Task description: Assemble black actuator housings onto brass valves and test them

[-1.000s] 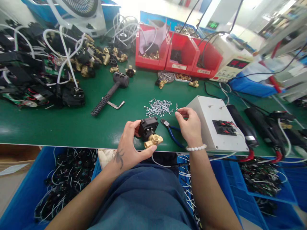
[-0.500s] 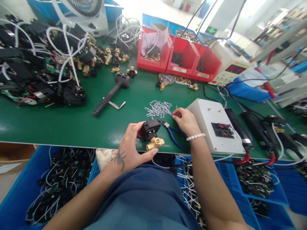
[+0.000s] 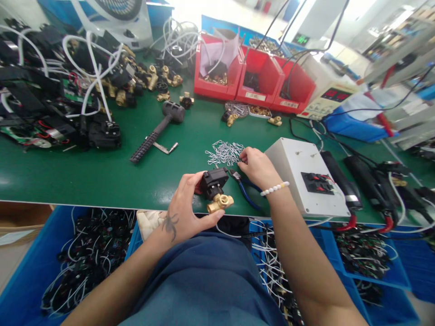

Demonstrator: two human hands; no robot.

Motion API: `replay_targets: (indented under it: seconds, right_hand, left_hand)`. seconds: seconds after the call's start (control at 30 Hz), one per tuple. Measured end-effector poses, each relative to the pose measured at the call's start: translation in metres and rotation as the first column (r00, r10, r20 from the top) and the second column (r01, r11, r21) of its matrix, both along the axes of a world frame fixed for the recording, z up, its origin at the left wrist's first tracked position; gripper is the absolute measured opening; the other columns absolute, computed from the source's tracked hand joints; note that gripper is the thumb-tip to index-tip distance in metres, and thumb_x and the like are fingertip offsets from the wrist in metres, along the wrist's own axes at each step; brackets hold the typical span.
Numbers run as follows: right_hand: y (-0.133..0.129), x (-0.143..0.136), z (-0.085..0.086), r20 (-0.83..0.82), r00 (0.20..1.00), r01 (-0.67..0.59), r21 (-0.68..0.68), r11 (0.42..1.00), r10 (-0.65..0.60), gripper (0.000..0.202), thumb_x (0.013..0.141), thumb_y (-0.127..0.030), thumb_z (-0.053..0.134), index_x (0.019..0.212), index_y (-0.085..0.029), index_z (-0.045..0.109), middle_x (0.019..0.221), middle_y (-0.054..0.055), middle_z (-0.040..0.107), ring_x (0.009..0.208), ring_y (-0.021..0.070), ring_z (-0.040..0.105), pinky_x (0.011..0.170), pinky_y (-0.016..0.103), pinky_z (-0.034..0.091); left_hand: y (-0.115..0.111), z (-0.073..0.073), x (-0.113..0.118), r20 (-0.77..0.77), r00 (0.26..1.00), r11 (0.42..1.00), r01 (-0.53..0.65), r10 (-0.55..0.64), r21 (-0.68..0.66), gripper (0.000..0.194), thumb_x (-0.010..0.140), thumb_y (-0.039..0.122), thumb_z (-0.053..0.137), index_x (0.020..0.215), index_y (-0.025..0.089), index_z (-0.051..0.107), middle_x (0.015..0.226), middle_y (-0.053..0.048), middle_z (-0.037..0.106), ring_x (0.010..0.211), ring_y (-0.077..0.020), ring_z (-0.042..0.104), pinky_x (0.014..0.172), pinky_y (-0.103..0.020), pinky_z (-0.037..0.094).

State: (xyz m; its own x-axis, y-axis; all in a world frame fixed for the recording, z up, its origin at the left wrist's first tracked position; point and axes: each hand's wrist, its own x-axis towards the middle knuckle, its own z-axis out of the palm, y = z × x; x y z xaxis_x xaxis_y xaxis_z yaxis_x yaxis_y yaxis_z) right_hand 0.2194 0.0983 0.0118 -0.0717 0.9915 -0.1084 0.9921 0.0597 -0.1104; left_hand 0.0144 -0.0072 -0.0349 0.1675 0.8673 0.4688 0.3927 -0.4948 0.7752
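My left hand (image 3: 185,210) grips the valve assembly (image 3: 215,190) at the near edge of the tabletop (image 3: 102,176), thumb under the brass fitting, fingers curled behind the black plastic housing. The brass is smooth and rounded with open ports; the housing is matte and blocky. In my judgement it should be held level with the ports facing me, so a clip can be seated squarely.

At 1 o'clock from the valve, my right hand (image 3: 256,165) rests fingers down on the pile of wire clips (image 3: 224,153), pinching at its edge; whether a clip is already held I cannot tell. The clips are thin, bright, springy and tangled: best to lift one alone.

Between the hands lie blue-handled pliers (image 3: 246,190). Beyond, at 11 o'clock, lies a black ribbed-handle mallet (image 3: 159,129).
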Motion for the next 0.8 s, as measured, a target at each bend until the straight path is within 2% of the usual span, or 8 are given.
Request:
replay_targets:
  seconds: [0.2, 0.3, 0.4, 0.43, 0.5, 0.6, 0.7, 0.8]
  right_hand:
    - [0.002, -0.011, 0.004, 0.022, 0.999, -0.049, 0.005, 0.999, 0.049, 0.028, 0.082, 0.000, 0.050, 0.102, -0.007, 0.068, 0.099, 0.019, 0.071, 0.091, 0.0263, 0.065, 0.083, 0.035, 0.047]
    - [0.000, -0.007, 0.006, -0.005, 0.998, -0.056, 0.038, 0.998, 0.057, 0.030, 0.086, -0.004, 0.051, 0.110, -0.009, 0.068, 0.099, 0.015, 0.072, 0.092, 0.0245, 0.065, 0.085, 0.035, 0.048]
    - [-0.006, -0.001, 0.006, -0.266, 0.964, 0.016, 0.121, 0.992, 0.017, 0.025, 0.087, -0.011, 0.055, 0.108, -0.014, 0.069, 0.093, 0.008, 0.072, 0.085, 0.0192, 0.065, 0.084, 0.033, 0.050]
    - [-0.010, 0.000, 0.006, -0.421, 0.907, 0.049, 0.134, 0.990, 0.012, 0.021, 0.086, -0.014, 0.058, 0.103, -0.015, 0.070, 0.090, 0.005, 0.071, 0.081, 0.0172, 0.064, 0.082, 0.032, 0.051]
    - [-0.021, 0.000, 0.008, -0.704, 0.710, 0.088, 0.124, 0.988, 0.025, 0.012, 0.085, -0.022, 0.063, 0.093, -0.017, 0.070, 0.085, 0.002, 0.069, 0.075, 0.0136, 0.062, 0.077, 0.030, 0.052]
    - [-0.040, -0.003, 0.013, -0.881, 0.470, 0.082, 0.104, 0.991, 0.053, 0.014, 0.085, -0.032, 0.068, 0.086, -0.018, 0.069, 0.076, -0.002, 0.065, 0.066, 0.0093, 0.058, 0.067, 0.024, 0.050]
    - [-0.060, -0.008, 0.023, -0.936, 0.348, 0.048, 0.081, 0.996, 0.060, 0.015, 0.087, -0.035, 0.069, 0.088, -0.020, 0.068, 0.066, -0.005, 0.061, 0.057, 0.0071, 0.054, 0.058, 0.021, 0.048]
    - [-0.077, -0.010, 0.033, -0.936, 0.346, -0.008, 0.067, 0.998, 0.065, 0.015, 0.092, -0.034, 0.065, 0.090, -0.020, 0.067, 0.073, -0.003, 0.067, 0.063, 0.0078, 0.062, 0.063, 0.021, 0.052]
  left_hand:
    - [0.000, -0.001, -0.001, 0.004, 1.000, 1.000, 0.002, -0.002, -0.016, 0.066, 0.077, 0.036, 0.072, 0.134, 0.020, 0.042, 0.115, -0.009, 0.054, 0.100, -0.0220, 0.060, 0.082, -0.038, 0.060]
    - [0.000, -0.001, -0.001, 0.010, 1.000, 1.000, 0.001, -0.001, -0.015, 0.067, 0.077, 0.036, 0.073, 0.134, 0.020, 0.042, 0.116, -0.009, 0.054, 0.100, -0.0218, 0.060, 0.083, -0.038, 0.060]
    - [-0.001, -0.001, -0.001, 0.014, 1.000, 1.000, 0.001, -0.001, -0.006, 0.068, 0.076, 0.036, 0.074, 0.135, 0.020, 0.043, 0.116, -0.008, 0.054, 0.100, -0.0210, 0.060, 0.085, -0.037, 0.059]
    - [-0.002, -0.001, -0.001, 0.012, 1.000, 1.000, -0.004, 0.004, -0.002, 0.069, 0.076, 0.036, 0.074, 0.136, 0.020, 0.043, 0.117, -0.008, 0.054, 0.101, -0.0208, 0.060, 0.086, -0.037, 0.059]
    - [-0.003, -0.001, 0.000, 0.006, 1.000, 1.000, -0.024, 0.024, 0.011, 0.071, 0.075, 0.036, 0.075, 0.137, 0.020, 0.044, 0.119, -0.009, 0.053, 0.102, -0.0209, 0.059, 0.089, -0.038, 0.057]
    - [-0.004, 0.000, 0.002, 0.006, 0.998, 0.997, -0.067, 0.066, 0.025, 0.072, 0.075, 0.038, 0.075, 0.139, 0.020, 0.046, 0.121, -0.009, 0.053, 0.106, -0.0223, 0.057, 0.092, -0.040, 0.056]
    - [-0.004, 0.001, 0.005, 0.001, 0.997, 0.996, -0.082, 0.082, 0.018, 0.072, 0.075, 0.040, 0.075, 0.139, 0.020, 0.048, 0.117, -0.009, 0.052, 0.104, -0.0228, 0.056, 0.089, -0.041, 0.056]
    - [-0.002, 0.004, 0.008, -0.016, 0.997, 0.997, -0.069, 0.069, 0.022, 0.073, 0.074, 0.042, 0.075, 0.138, 0.020, 0.049, 0.114, -0.009, 0.051, 0.103, -0.0230, 0.055, 0.086, -0.040, 0.056]
